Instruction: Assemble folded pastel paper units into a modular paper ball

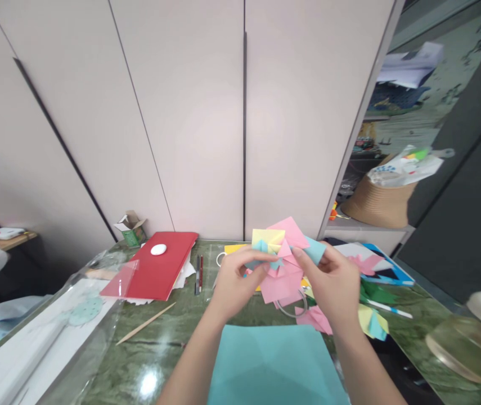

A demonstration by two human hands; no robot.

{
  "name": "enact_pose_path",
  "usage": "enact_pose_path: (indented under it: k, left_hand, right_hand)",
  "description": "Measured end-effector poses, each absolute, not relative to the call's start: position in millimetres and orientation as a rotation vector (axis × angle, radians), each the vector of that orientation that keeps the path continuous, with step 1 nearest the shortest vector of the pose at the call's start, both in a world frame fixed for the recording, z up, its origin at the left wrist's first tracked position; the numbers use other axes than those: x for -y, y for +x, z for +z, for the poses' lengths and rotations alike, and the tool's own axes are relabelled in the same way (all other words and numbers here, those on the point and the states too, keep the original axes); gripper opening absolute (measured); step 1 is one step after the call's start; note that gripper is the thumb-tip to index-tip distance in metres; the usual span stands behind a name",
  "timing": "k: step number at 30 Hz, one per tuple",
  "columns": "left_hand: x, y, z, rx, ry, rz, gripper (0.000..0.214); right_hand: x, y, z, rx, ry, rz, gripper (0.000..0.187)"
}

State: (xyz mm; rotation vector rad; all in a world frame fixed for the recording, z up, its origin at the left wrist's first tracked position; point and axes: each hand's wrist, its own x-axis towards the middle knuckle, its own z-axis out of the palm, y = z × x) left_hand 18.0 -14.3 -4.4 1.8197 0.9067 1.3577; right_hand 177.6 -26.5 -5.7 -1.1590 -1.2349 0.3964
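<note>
Both of my hands hold up a folded paper piece (283, 260) made of pink, yellow and light blue units, above the green marble table (168, 337). My left hand (235, 282) pinches its left side near the yellow and blue flap. My right hand (332, 279) grips its right side by the light blue flap. Below my wrists lies a large light blue paper sheet (276, 365). A small pink folded unit (316, 318) rests on the table under my right hand.
A red folder (153, 273) with a white round object (158, 249) lies at the left, pens (198, 274) beside it. A wooden stick (145, 323), clear plastic wrap (84, 315), a small green box (133, 229), coloured papers (373, 264) and a glass lid (462, 351) surround the work spot.
</note>
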Motion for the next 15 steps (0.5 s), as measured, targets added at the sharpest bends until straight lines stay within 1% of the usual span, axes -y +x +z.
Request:
enact_pose_path:
  k: [3, 7, 8, 10, 13, 15]
  left_hand:
    - [15, 22, -6, -0.951, 1.832, 1.388, 0.013]
    - [12, 28, -10, -1.013, 1.625, 1.615, 0.013]
    - [11, 29, -11, -1.029, 1.563, 1.679, 0.018]
    - [10, 31, -12, -1.043, 1.45, 1.76, 0.034]
    - [9, 32, -11, -1.006, 1.311, 1.76, 0.061]
    - [8, 33, -11, -0.964, 1.228, 1.737, 0.072]
  right_hand:
    - [27, 176, -7, 1.224, -1.163, 0.406, 0.018]
    - [28, 175, -7, 1.321, -1.218, 0.367, 0.016]
    - [28, 174, -7, 1.365, -1.225, 0.358, 0.014]
    - [28, 174, -6, 1.435, -1.204, 0.375, 0.011]
    - [29, 170, -7, 1.456, -1.136, 0.448, 0.008]
    - [29, 166, -7, 1.419, -1.117, 0.459, 0.008]
